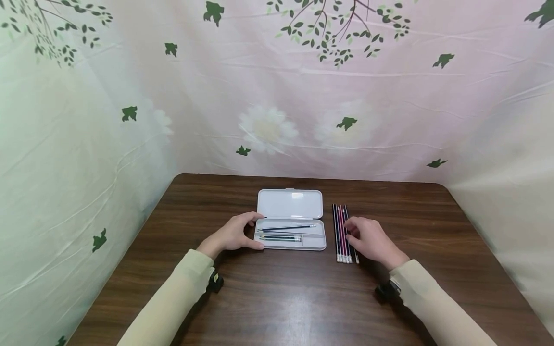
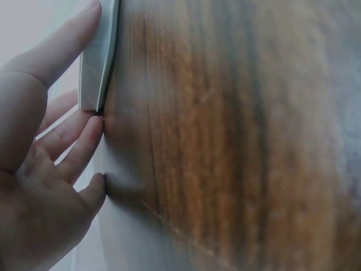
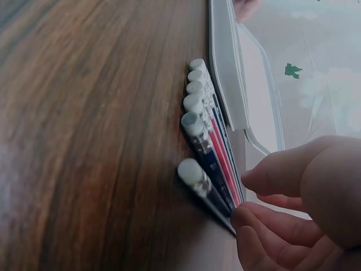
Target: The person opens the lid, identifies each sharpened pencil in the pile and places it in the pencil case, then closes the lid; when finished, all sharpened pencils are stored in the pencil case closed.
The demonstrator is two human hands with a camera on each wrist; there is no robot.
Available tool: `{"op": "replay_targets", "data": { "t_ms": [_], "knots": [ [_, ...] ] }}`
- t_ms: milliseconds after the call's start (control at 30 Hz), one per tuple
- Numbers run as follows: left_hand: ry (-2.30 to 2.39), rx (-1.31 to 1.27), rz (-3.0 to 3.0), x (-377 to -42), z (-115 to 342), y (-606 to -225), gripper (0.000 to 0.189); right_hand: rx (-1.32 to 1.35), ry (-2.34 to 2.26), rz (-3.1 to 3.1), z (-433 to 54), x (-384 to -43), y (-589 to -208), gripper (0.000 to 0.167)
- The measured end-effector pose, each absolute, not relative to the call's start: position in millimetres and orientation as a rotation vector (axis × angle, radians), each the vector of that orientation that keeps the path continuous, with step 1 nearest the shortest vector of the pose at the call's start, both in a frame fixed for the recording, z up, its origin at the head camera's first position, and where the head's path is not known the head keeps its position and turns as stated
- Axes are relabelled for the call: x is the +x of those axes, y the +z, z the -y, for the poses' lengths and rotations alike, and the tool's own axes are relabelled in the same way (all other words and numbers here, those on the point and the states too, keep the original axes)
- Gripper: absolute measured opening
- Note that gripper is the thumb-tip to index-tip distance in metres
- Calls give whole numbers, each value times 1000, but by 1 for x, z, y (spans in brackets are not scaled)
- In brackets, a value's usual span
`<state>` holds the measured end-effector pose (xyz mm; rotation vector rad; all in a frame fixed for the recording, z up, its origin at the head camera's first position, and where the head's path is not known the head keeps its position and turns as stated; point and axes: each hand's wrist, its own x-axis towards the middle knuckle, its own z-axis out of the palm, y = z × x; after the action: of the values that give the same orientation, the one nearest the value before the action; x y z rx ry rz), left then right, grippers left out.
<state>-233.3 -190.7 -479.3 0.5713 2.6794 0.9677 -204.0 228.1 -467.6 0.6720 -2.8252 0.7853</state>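
Observation:
A white pencil case [image 1: 290, 204] lies open on the table, its lid folded back. Inside are a dark blue pencil [image 1: 287, 228] and green pencils [image 1: 280, 238]. My left hand [image 1: 235, 233] holds the case's left end, thumb at the near corner and fingers at the far one. To the right of the case is a row of several pencils [image 1: 340, 240], dark and pink, white erasers towards me. My right hand [image 1: 370, 238] reaches over their right side, thumb and fingertips apart. An outer pencil [image 3: 194, 176], its eraser end apart from the row, runs beneath the fingertips.
The brown wooden table [image 1: 285, 298] has rounded far corners. Behind it and along both sides hangs a pale curtain [image 1: 303, 96] printed with leaves, birds and flowers. Dark wrist devices [image 1: 215, 281] sit at both cuffs.

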Motion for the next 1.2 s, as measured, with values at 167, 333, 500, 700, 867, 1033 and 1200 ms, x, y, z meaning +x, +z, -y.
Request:
{"op": "replay_targets", "data": {
  "t_ms": [167,333,500,700,867,1033,1200],
  "knots": [
    [968,576,-2679,-234,191,-480,86,639,817,2830,-225,-205,-469,21],
    [959,582,-2683,-234,192,-481,86,610,788,2853,-223,-207,-469,22],
    [965,581,-2681,-234,191,-481,87,581,722,2872,-222,-208,-469,22],
    [951,591,-2683,-236,192,-483,87,559,666,2877,-219,-208,-470,21],
    [959,592,-2681,-236,192,-483,87,505,620,2928,-215,-208,-466,24],
    [960,593,-2681,-236,193,-483,87,419,611,2996,-209,-208,-462,23],
    [965,597,-2677,-236,192,-482,88,362,618,3012,-205,-207,-461,22]
  ]
}}
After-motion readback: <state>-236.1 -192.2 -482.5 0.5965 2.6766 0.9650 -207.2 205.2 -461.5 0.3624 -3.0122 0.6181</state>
